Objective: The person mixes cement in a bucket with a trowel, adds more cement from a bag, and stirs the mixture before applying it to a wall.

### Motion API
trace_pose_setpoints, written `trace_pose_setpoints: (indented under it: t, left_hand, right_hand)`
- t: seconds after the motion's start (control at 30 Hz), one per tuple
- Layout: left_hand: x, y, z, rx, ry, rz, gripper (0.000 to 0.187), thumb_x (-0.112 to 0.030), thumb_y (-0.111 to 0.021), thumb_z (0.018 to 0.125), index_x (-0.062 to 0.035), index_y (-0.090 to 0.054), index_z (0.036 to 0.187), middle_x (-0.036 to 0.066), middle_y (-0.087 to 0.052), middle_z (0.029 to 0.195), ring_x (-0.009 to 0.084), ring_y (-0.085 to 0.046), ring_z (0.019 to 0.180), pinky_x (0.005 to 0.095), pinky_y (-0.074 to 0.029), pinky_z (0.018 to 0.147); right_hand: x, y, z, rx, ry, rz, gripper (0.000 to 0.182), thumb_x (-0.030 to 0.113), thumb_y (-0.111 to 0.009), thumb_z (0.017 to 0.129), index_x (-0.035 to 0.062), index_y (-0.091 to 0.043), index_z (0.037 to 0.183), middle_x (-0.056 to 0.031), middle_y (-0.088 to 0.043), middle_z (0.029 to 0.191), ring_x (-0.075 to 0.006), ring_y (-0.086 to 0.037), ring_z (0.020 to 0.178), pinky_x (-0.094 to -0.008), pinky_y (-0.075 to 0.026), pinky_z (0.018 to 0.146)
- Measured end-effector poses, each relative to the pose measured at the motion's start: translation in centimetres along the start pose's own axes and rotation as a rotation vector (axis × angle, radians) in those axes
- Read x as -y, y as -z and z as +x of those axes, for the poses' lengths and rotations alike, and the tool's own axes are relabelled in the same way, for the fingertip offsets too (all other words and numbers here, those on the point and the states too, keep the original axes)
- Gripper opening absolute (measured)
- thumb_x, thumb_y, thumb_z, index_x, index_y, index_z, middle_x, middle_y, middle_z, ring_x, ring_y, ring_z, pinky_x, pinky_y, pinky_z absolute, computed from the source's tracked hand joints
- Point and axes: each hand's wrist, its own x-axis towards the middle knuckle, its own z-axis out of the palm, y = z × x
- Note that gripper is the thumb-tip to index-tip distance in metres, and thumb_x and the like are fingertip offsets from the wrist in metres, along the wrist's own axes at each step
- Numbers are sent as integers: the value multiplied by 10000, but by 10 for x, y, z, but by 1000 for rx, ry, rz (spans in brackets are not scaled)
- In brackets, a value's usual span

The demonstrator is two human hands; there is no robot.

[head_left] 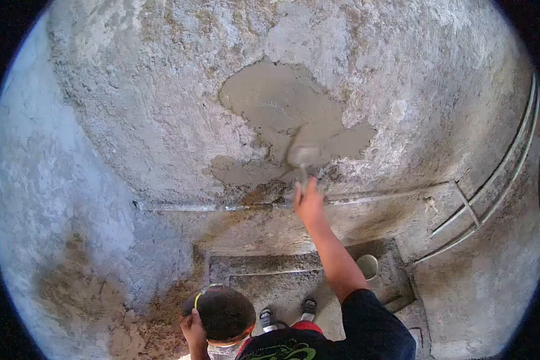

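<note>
My right hand [310,201] is closed round the handle of a trowel [303,155], whose blade is blurred and lies against wet grey mortar [276,99] on the rough wall. The mortar forms an uneven patch, smoother and darker than the wall around it. Low on the left, my left hand [193,329] grips the rim of a round bucket [225,315]. Its inside looks dark, a yellow strip runs along the rim beside my fingers, and orange shows at its lower edge. What the bucket contains is hard to make out.
A narrow ledge [366,197] crosses the wall below the mortar. Two long pipes [492,174] run up the right side. A small pale container [368,267] stands on the floor to the right, near a low step [264,264]. My sandalled feet [308,308] are beside the bucket.
</note>
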Motion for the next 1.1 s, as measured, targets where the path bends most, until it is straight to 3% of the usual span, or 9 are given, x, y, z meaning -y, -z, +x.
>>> trace_pose_setpoints:
  t: [0.2, 0.5, 0.57, 0.67, 0.73, 0.77, 0.83, 0.87, 1.1]
  left_hand:
    - [3, 1, -4, 47, 37, -36, 396, -232, -662, 1005, -79, -505, 675, -58, -427, 621, 77, -359, 583, 289, -318, 576]
    - [-7, -16, -10, -18, 187, -121, 454, -214, -676, 995, -59, -493, 609, -41, -449, 609, 97, -416, 581, 305, -334, 553]
    - [42, -11, 14, -26, -69, 145, 392, -220, -673, 997, 22, -592, 700, -3, -540, 670, 139, -520, 671, 331, -432, 658]
    - [-8, -34, -1, 64, 14, 53, 294, -197, -673, 989, 94, -700, 969, 99, -673, 1003, 161, -592, 943, 322, -471, 916]
    - [11, -36, 15, 50, -336, 296, 273, -217, -667, 996, 47, -721, 1042, 101, -653, 779, 165, -594, 872, 329, -475, 857]
    - [-47, -47, -9, 133, -76, 255, 307, -256, -663, 1000, 45, -718, 978, 123, -645, 770, 166, -586, 865, 330, -465, 854]
    - [-62, -63, -8, 103, -463, 295, 388, -290, -664, 999, 56, -686, 823, 93, -626, 732, 148, -533, 738, 314, -463, 755]
    - [-89, -72, -18, 143, -447, 343, 442, -251, -620, 1030, 19, -523, 694, -20, -345, 590, 90, -350, 601, 311, -321, 555]
    - [-126, -112, -27, 306, -435, 268, 485, -249, -622, 1034, 0, -451, 654, -72, -341, 598, 58, -307, 593, 297, -248, 520]
  right_hand:
    - [-65, -8, -106, 566, 273, -397, 444, 297, -614, 940, 10, -463, 1243, -225, -674, 791, -467, -656, 642, -614, -515, 566]
    - [-122, 128, -332, 745, -424, -234, 545, 387, -704, 888, -20, -568, 1225, -308, -674, 979, -474, -675, 906, -563, -532, 803]
    - [-130, 146, -337, 896, -479, -218, 631, 355, -761, 832, -8, -545, 1301, -314, -672, 1091, -482, -659, 1031, -523, -529, 919]
    - [-79, 167, -272, 1153, -330, -17, 544, 277, -798, 816, 71, -641, 1294, -219, -693, 1169, -337, -683, 1086, -436, -534, 920]
    - [-111, 141, -263, 1236, 79, -244, 514, 349, -761, 838, 154, -653, 1301, -176, -707, 1166, -393, -682, 1027, -495, -526, 918]
    - [-47, 139, -218, 1436, 79, -571, 498, 415, -718, 858, 224, -655, 1313, -168, -714, 1129, -390, -682, 1003, -525, -523, 885]
    - [5, 124, -179, 1357, 255, -586, 465, 340, -645, 887, 220, -626, 1336, -152, -728, 997, -345, -712, 917, -502, -559, 804]
    - [15, 114, -165, 1375, 376, -547, 448, 308, -644, 887, 208, -635, 1324, -133, -733, 982, -331, -717, 900, -491, -562, 793]
    - [48, 48, -134, 1506, 794, -728, 266, 182, -629, 881, 135, -740, 1118, -60, -737, 898, -241, -713, 926, -399, -542, 772]
